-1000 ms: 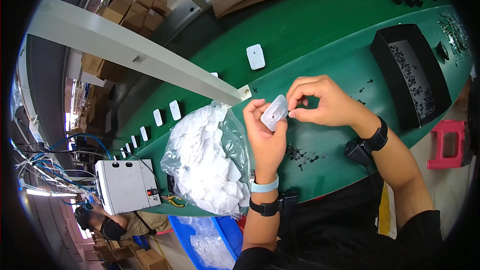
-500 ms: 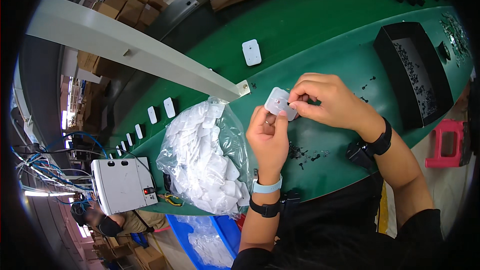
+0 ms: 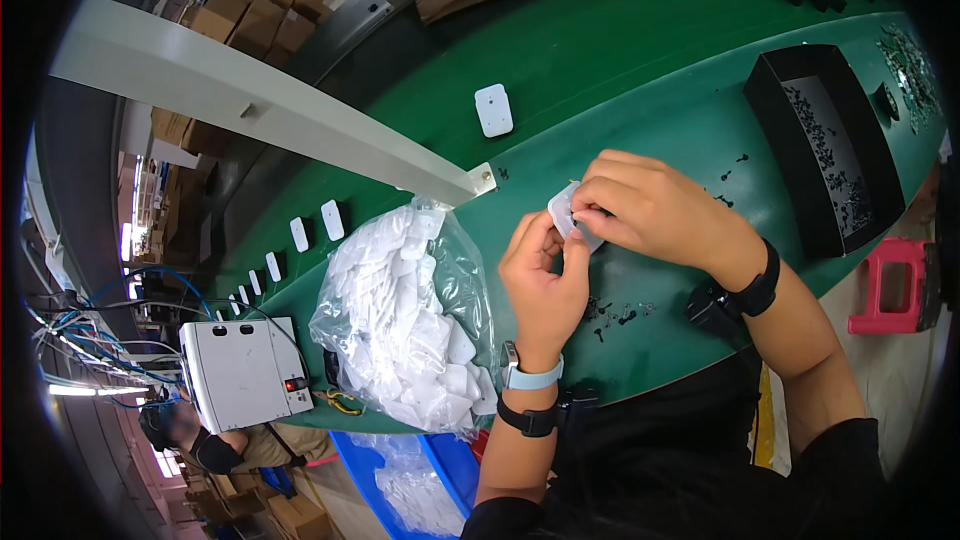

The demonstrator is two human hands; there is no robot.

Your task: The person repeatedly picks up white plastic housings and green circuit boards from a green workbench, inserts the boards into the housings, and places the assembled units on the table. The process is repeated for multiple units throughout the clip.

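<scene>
A small white plastic cover (image 3: pixel 562 208) with rounded corners is held up above the green bench, tilted. My left hand (image 3: pixel 545 275) grips it from below, thumb on its near edge and fingers behind. My right hand (image 3: pixel 640 205) is closed in a pinch against the cover's face; what sits between its fingertips is hidden. Below the hands, small black parts (image 3: pixel 625 317) lie scattered on the bench. To the left of my left hand stands a clear plastic bag (image 3: pixel 405 310) full of similar white covers.
A black box (image 3: pixel 795 160) of small black parts stands at the right. A white cover (image 3: pixel 493 110) and several others lie on the green belt (image 3: pixel 400 120) beyond the bench. A white metal post (image 3: pixel 270 105) crosses the left side. A white machine (image 3: pixel 248 372) stands left, near another person.
The cover has turned more edge-on between my hands. My right fingers have moved further over its face. Covers on the belt have shifted slightly left.
</scene>
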